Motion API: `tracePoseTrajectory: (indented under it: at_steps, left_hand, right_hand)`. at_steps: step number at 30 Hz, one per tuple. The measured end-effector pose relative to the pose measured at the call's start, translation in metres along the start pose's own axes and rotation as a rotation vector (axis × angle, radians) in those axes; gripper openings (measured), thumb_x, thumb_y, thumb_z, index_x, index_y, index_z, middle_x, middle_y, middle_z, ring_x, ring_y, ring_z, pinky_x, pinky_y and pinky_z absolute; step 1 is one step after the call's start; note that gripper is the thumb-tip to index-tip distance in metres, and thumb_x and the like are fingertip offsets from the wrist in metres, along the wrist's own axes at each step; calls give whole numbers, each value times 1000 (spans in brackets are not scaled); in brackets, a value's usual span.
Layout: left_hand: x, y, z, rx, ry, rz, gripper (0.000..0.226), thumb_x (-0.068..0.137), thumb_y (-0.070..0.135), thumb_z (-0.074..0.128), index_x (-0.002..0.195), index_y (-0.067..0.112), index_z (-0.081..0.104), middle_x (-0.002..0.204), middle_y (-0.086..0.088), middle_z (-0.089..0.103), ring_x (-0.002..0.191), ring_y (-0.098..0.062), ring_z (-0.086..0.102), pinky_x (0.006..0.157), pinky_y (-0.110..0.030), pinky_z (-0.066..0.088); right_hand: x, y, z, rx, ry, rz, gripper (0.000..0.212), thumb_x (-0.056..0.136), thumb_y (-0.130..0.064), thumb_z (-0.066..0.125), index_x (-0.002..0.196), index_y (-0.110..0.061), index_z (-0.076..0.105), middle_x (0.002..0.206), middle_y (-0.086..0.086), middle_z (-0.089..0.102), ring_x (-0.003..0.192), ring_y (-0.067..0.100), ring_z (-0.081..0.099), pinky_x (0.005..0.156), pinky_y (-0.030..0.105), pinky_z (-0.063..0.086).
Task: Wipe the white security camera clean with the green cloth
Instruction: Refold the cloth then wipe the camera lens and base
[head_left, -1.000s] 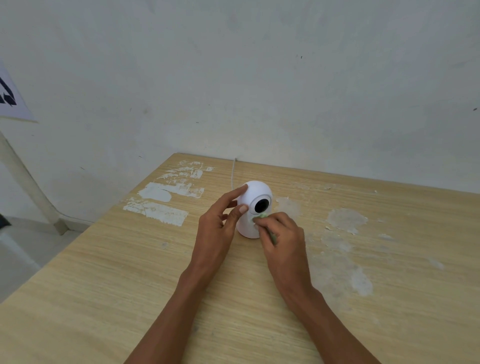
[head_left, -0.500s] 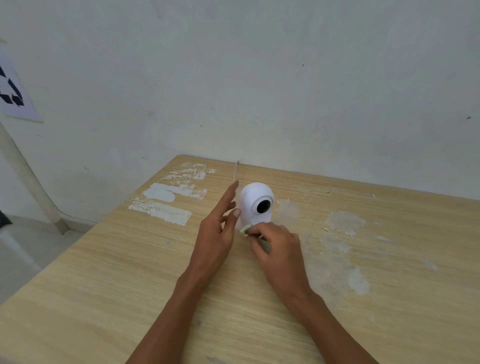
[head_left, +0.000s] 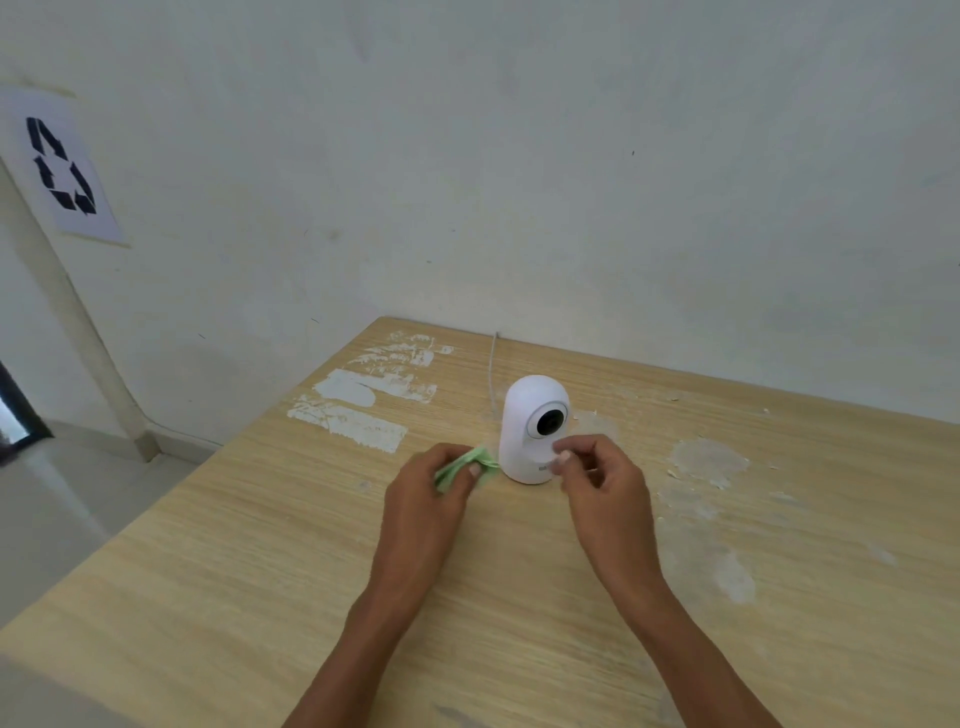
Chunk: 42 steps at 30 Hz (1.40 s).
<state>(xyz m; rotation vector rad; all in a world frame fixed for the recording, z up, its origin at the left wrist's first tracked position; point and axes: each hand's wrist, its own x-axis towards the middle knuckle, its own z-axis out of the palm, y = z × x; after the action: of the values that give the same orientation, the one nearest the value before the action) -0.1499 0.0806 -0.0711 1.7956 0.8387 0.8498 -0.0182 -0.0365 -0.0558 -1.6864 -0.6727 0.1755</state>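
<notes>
The white security camera (head_left: 524, 431) stands upright on the wooden table (head_left: 260, 561), its dark lens facing right and toward me. My left hand (head_left: 431, 493) sits just left of the camera's base and pinches the crumpled green cloth (head_left: 467, 465), whose tip reaches the camera's lower left side. My right hand (head_left: 602, 478) is at the camera's lower right, fingers loosely curled, with fingertips close to the base and nothing visible in them.
A thin white cable (head_left: 492, 364) runs from behind the camera to the table's far edge. White paint patches (head_left: 353, 410) mark the tabletop at left and right. The wall stands right behind the table, with a recycling sign (head_left: 62, 166) at left.
The green cloth has passed from my right hand to my left. My left hand dropped from the camera's side to its base, and my right hand shifted to the camera's right.
</notes>
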Motion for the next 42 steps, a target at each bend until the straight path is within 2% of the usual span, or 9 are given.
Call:
tracePoseTrajectory:
  at_steps: [4, 9, 11, 13, 16, 21, 29, 38, 42]
  left_hand:
    - [17, 6, -8, 52, 179, -11, 16, 97, 24, 68, 113, 22, 72, 95, 18, 69, 86, 4, 64, 70, -17, 49]
    - [47, 22, 17, 8, 202, -62, 17, 98, 23, 68, 112, 13, 66, 88, 16, 63, 75, 6, 58, 57, -9, 42]
    - [52, 25, 30, -30, 133, -58, 22, 101, 24, 63, 118, 12, 69, 100, 10, 70, 84, 1, 64, 62, -9, 46]
    - [53, 24, 39, -49, 58, -58, 28, 104, 20, 55, 126, 11, 71, 110, 5, 72, 98, -9, 67, 81, -21, 57]
    - [54, 22, 39, -168, 15, -98, 32, 104, 17, 51, 128, 17, 73, 116, 7, 74, 109, -13, 68, 101, -42, 57]
    - [59, 36, 33, -445, -36, -92, 33, 104, 14, 49, 115, 25, 78, 117, 11, 78, 119, -12, 68, 109, -42, 53]
    - [30, 8, 42, -317, -8, -50, 37, 103, 36, 48, 131, 34, 71, 127, 19, 73, 124, -3, 66, 109, -42, 54]
    - [63, 51, 38, -278, -83, 35, 31, 107, 35, 49, 119, 27, 77, 116, 13, 77, 113, -6, 69, 99, -31, 54]
    - [64, 36, 34, -251, -29, 27, 22, 104, 25, 59, 118, 24, 75, 111, 11, 77, 107, -7, 71, 97, -34, 58]
  right_hand:
    - [15, 0, -6, -23, 108, -32, 20, 100, -13, 55, 115, -23, 61, 108, -12, 66, 97, 1, 62, 73, 16, 44]
    - [25, -1, 4, -47, -58, -79, 53, 100, -10, 51, 147, -32, 46, 145, -13, 53, 125, 8, 57, 94, 24, 50]
    - [24, 0, 8, -38, -83, -91, 56, 99, -9, 50, 149, -35, 45, 150, -14, 50, 128, 6, 56, 89, 17, 51]
    - [24, 0, 9, -20, -71, -82, 56, 99, -6, 48, 147, -36, 48, 149, -14, 52, 127, 4, 57, 77, 8, 52]
    - [27, 0, 8, -10, -65, -68, 58, 98, -4, 45, 144, -37, 51, 146, -13, 55, 124, 5, 59, 73, 5, 50]
    - [29, 3, 7, 3, -60, -69, 57, 98, -1, 45, 142, -35, 54, 145, -11, 57, 123, 6, 61, 78, 4, 50]
    - [27, 5, 6, 29, -66, -73, 63, 97, 2, 42, 142, -40, 53, 145, -18, 56, 124, 0, 59, 79, 23, 53]
    - [29, 7, 2, 39, -103, -90, 63, 98, 3, 41, 143, -39, 53, 144, -18, 57, 125, 1, 60, 80, 9, 52]
    - [39, 1, -4, -15, -109, -100, 55, 97, 1, 44, 138, -32, 59, 134, -15, 63, 103, -3, 64, 77, 5, 51]
